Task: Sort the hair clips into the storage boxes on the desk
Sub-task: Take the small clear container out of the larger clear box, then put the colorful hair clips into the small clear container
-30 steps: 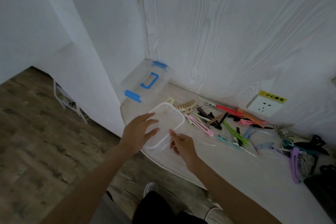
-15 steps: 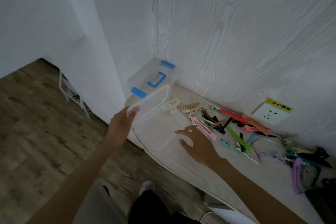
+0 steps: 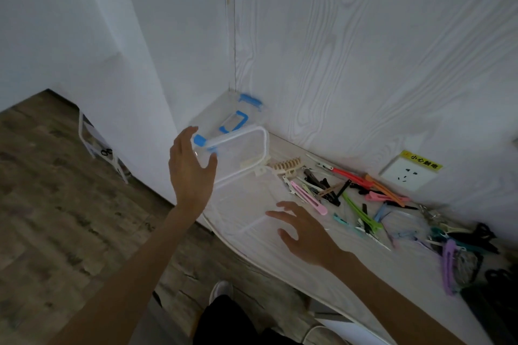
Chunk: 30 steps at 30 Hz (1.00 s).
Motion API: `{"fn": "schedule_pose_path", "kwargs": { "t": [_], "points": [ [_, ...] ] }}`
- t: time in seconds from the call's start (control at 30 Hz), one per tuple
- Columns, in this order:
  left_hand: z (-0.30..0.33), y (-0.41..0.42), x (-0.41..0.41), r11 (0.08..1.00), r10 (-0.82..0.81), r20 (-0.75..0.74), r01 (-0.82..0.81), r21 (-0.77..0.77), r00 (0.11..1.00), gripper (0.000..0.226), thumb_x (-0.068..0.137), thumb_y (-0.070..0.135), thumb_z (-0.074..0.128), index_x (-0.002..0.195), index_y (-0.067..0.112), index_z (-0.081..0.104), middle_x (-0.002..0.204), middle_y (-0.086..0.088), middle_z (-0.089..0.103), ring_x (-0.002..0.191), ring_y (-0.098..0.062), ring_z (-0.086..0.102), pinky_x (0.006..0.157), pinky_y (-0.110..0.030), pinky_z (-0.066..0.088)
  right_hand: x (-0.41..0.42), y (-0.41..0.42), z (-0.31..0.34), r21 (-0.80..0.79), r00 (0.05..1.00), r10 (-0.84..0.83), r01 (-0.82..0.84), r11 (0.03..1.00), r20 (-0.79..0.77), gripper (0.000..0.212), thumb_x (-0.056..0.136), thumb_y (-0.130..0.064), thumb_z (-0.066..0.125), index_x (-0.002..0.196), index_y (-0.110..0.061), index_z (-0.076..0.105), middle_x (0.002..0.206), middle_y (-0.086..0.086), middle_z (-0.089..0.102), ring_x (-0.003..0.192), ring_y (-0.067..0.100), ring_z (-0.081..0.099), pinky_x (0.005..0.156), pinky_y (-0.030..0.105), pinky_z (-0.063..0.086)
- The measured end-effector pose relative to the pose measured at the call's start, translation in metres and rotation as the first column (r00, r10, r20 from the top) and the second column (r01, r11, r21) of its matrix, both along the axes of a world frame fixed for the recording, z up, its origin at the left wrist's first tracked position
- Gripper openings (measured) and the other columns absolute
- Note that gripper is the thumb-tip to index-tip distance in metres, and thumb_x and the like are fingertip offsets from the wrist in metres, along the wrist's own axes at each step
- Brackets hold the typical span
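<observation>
The left hand (image 3: 190, 168) is raised at the counter's (image 3: 322, 266) left end, fingers straight and slightly spread, its fingertips at the near corner of a clear lid (image 3: 241, 148) that stands tilted up on edge. Whether the thumb pinches the lid's rim or only touches it is hard to tell through the clear plastic. Below the lid sits its open clear box (image 3: 244, 204), on the counter near the front edge. The right hand (image 3: 302, 230) hovers over the box's right side, palm down, fingers spread and loose, holding nothing.

Behind the lid, in the corner against the wall, lies a second clear box with blue latches and a blue handle (image 3: 234, 120), closed.

The hair clips (image 3: 364, 199) lie loose in a scatter along the counter to the right of the open box: a beige claw clip (image 3: 287, 165) nearest the lid, a pink clip (image 3: 308, 197), green, orange and red ones further right, then purple and black clips by the right edge. A wall socket (image 3: 406, 175) with a yellow label sits above them.
</observation>
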<state>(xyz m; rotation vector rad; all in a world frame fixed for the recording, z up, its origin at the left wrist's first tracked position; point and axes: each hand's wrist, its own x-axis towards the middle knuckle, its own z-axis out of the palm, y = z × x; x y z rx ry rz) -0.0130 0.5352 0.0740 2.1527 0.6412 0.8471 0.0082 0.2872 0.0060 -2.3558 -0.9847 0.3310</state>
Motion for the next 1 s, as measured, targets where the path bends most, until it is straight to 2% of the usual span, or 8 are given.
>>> {"fn": "schedule_pose_path", "kwargs": {
  "t": [0.1,0.2,0.33,0.43,0.63,0.8,0.9,1.0],
  "points": [
    [0.006,-0.012,-0.004,0.957,-0.071,0.072,0.048,0.288,0.995,0.050,0.074,0.014,0.075,0.118,0.015,0.052,0.124,-0.006,0.056,0.111,-0.018,0.049,0.094,-0.028,0.038,-0.001,0.002,-0.002,-0.001,1.000,-0.006,0.006,1.000,0.000,0.042,0.092,-0.029,0.043,0.131,-0.043,0.042,0.140,-0.017,0.036,0.125,-0.002,0.037,0.097,0.014,0.038],
    [0.001,-0.032,-0.010,0.801,-0.353,-0.038,0.323,0.504,0.935,0.031,0.074,0.023,0.075,0.100,0.019,0.058,0.100,-0.001,0.065,0.090,-0.017,0.060,0.077,-0.031,0.053,0.003,-0.003,0.000,0.030,0.996,-0.053,0.051,0.998,0.071,0.042,0.092,-0.020,0.047,0.129,-0.040,0.047,0.136,-0.016,0.043,0.119,-0.007,0.039,0.088,0.002,0.037],
    [-0.028,-0.053,-0.019,0.604,-0.488,-0.660,0.767,0.217,0.571,0.053,0.083,0.056,0.054,0.126,0.024,0.051,0.117,0.007,0.060,0.103,-0.012,0.059,0.084,-0.026,0.047,0.022,-0.018,0.002,0.123,0.941,-0.296,0.279,0.952,0.162,0.038,0.090,-0.008,0.048,0.123,-0.024,0.056,0.124,-0.003,0.058,0.112,0.007,0.055,0.095,0.023,0.050],
    [-0.045,-0.060,-0.020,0.494,-0.376,-0.829,0.846,0.200,0.415,0.043,0.094,0.035,0.047,0.135,0.022,0.044,0.128,0.002,0.056,0.113,-0.018,0.055,0.092,-0.033,0.047,0.043,-0.035,0.008,-0.065,0.914,-0.389,0.398,0.915,0.113,0.042,0.087,-0.010,0.054,0.128,-0.019,0.051,0.130,0.003,0.054,0.113,0.017,0.056,0.090,0.022,0.047],
    [-0.046,-0.053,-0.002,0.449,-0.431,-0.807,0.871,0.197,0.405,0.039,0.094,0.023,0.050,0.133,0.024,0.047,0.129,0.004,0.055,0.114,-0.015,0.055,0.096,-0.030,0.046,0.055,-0.052,-0.004,-0.536,0.971,-0.224,0.146,0.831,-0.082,0.094,0.079,-0.043,0.067,0.149,-0.019,0.009,0.157,0.005,0.010,0.142,0.024,0.022,0.112,0.037,0.032],
    [-0.029,-0.060,0.009,0.579,-0.512,-0.649,0.784,0.223,0.563,0.050,0.076,0.051,0.067,0.117,0.026,0.055,0.113,0.010,0.060,0.102,-0.009,0.058,0.086,-0.025,0.047,0.051,-0.058,-0.012,-0.357,0.934,-0.154,0.271,0.894,0.324,0.047,0.084,-0.027,0.065,0.128,-0.017,0.053,0.127,0.007,0.058,0.114,0.024,0.057,0.091,0.037,0.050],
    [-0.023,-0.085,0.012,0.486,-0.613,-0.539,0.813,0.319,0.578,0.029,0.084,0.040,0.062,0.104,0.019,0.061,0.103,0.004,0.067,0.091,-0.014,0.063,0.076,-0.028,0.053,0.045,-0.067,-0.015,-0.281,0.910,-0.190,0.304,0.910,0.369,0.038,0.066,-0.022,0.081,0.103,-0.018,0.070,0.095,0.005,0.071,0.080,0.020,0.069,0.062,0.030,0.058],
    [-0.032,-0.114,0.032,0.350,-0.567,-0.626,0.844,0.406,0.536,0.029,0.089,0.014,0.055,0.118,0.014,0.058,0.117,-0.004,0.064,0.106,-0.020,0.060,0.090,-0.035,0.049,0.038,-0.073,-0.018,-0.344,0.894,-0.168,0.325,0.881,0.415,0.039,0.064,-0.027,0.082,0.100,-0.017,0.071,0.093,0.003,0.071,0.076,0.016,0.068,0.059,0.027,0.056]
  ]
}}
